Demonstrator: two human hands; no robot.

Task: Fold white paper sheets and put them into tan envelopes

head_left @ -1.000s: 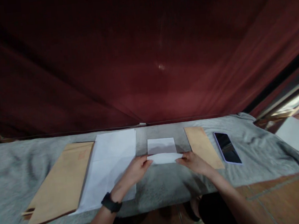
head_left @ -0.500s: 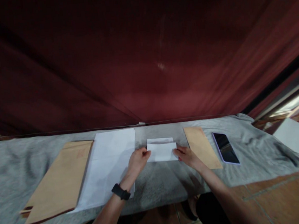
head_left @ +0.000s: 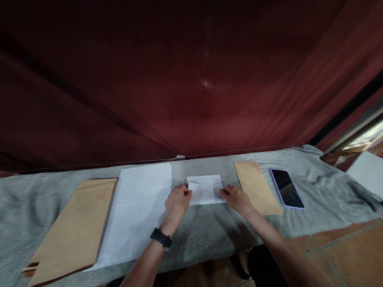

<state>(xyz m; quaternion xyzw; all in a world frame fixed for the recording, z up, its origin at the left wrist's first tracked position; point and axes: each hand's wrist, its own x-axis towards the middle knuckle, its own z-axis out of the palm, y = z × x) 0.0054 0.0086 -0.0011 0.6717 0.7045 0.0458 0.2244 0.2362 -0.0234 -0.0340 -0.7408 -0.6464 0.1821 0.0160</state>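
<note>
A small sheet of white folded paper (head_left: 206, 193) lies in front of me on the grey cloth (head_left: 200, 233). My left hand (head_left: 177, 203), with a black band on the wrist, is closed with thumb and fingers at the paper's left edge. At the opposite edge my right hand (head_left: 236, 198) is closed the same way. Between them the upper layer of paper looks slightly raised at the left, and a crease line runs across the sheet. The fingertips under the paper are hidden.
Large white sheets (head_left: 140, 207) lie left of my hands, beside a stack of brown envelopes (head_left: 77, 226). To the right are a single brown envelope (head_left: 258, 189) and a phone (head_left: 287, 188) with a purple edge. A dark red curtain-like surface (head_left: 187, 94) rises behind the cloth.
The upper layer of the paper has come down flatter onto the layer beneath. Both hands stay at its side edges, with the right hand slightly closer in. The view has shifted a little.
</note>
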